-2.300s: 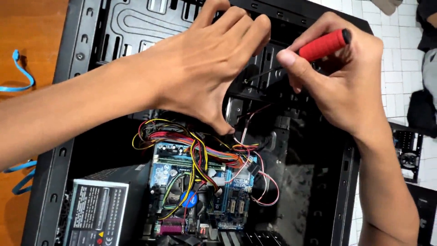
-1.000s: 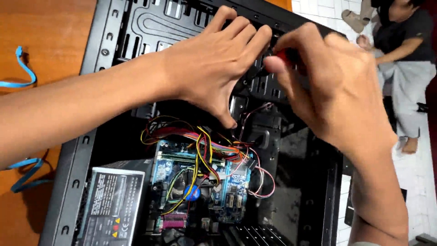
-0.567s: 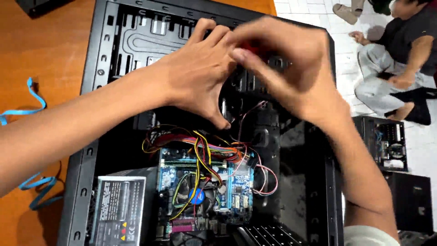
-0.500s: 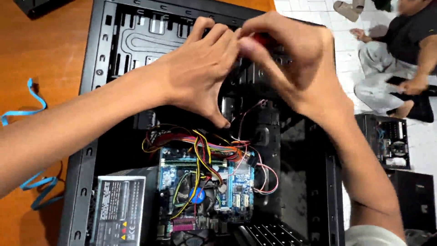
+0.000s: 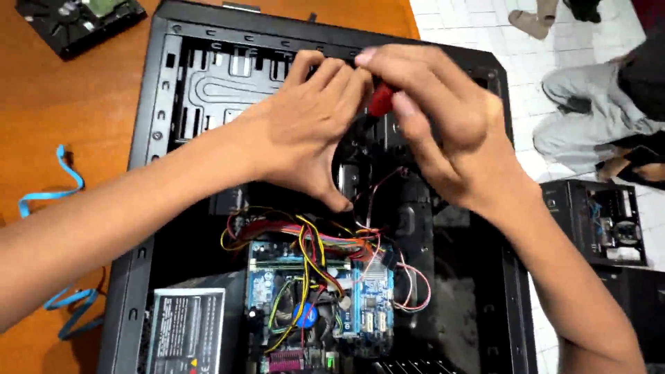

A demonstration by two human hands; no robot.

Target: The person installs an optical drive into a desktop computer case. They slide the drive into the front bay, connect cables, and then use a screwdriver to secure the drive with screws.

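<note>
Both hands are deep in the open black computer case [image 5: 166, 104], which lies flat on the orange bench [image 5: 62, 125]. The right hand [image 5: 443, 131] is curled tight around a red-handled screwdriver [image 5: 380, 99] – only a sliver of the red grip shows between the fingers, and the tip is hidden, so I can't tell what it's seated in. The left hand [image 5: 305, 131] is spread wide, holding nothing, fingertips and thumb braced on the dark drive-bay area [image 5: 367, 166] right beside the tool. Looks to me like the screw-driving step at the bay. A next move would call for a straight shaft and a steady brace – slipping toward the bundle of coloured wires [image 5: 305, 242] over the blue motherboard [image 5: 325, 305] would be bad. Grey power supply [image 5: 183, 332] sits lower left, a loose hard drive [image 5: 80, 24] and blue cable [image 5: 48, 201] out on the bench.
</note>
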